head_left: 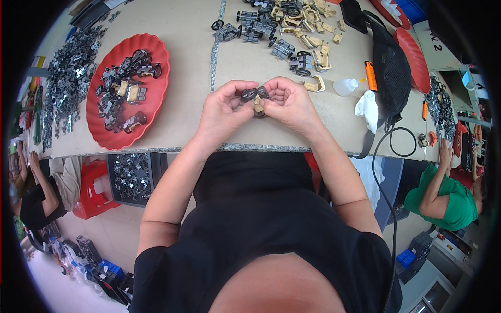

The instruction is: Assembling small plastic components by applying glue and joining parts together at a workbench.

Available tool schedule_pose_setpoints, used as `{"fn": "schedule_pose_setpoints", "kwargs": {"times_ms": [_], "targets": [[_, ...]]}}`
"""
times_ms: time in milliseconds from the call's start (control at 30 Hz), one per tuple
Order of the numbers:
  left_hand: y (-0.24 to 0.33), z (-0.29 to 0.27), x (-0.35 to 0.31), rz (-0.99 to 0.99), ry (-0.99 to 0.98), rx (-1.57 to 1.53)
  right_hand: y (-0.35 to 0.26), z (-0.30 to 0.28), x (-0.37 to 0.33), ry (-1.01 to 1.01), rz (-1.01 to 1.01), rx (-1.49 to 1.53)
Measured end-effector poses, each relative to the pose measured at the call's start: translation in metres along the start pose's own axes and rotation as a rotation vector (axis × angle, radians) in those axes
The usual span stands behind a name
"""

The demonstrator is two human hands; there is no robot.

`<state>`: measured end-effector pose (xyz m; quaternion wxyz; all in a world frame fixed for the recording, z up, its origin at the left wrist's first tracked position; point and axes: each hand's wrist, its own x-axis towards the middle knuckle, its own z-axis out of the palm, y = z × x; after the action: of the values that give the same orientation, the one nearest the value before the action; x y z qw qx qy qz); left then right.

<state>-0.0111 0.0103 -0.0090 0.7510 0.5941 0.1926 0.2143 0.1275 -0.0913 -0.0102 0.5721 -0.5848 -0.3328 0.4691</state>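
Both my hands meet over the near edge of the table, closed on one small toy vehicle (258, 106) with a tan body part and black wheels. My left hand (225, 107) pinches it at a dark wheel. From the other side, the thumb and fingers of my right hand (289, 104) press on the tan part. My fingers hide much of its underside. Beyond my hands lie grey wheeled chassis (282, 48) and a pile of tan body parts (313, 41). One loose tan part (314, 84) is nearest my right hand.
At left, a scalloped red tray (156, 112) holds several vehicle pieces, beside a heap of small grey parts (70, 73). To the right are a white bottle (345, 86), an orange lighter (370, 76), a black bag (392, 68) and a cable (392, 208). Other people sit at both sides.
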Motion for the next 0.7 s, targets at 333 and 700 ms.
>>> {"fn": "schedule_pose_setpoints", "kwargs": {"times_ms": [333,700], "targets": [[0.023,-0.012,0.014,-0.3,0.098,-0.16,-0.006,0.004,-0.004,0.01,-0.492,-0.269],[0.023,-0.027,0.007,0.055,-0.162,0.342,0.004,-0.005,-0.004,-0.167,-0.05,0.081]]}}
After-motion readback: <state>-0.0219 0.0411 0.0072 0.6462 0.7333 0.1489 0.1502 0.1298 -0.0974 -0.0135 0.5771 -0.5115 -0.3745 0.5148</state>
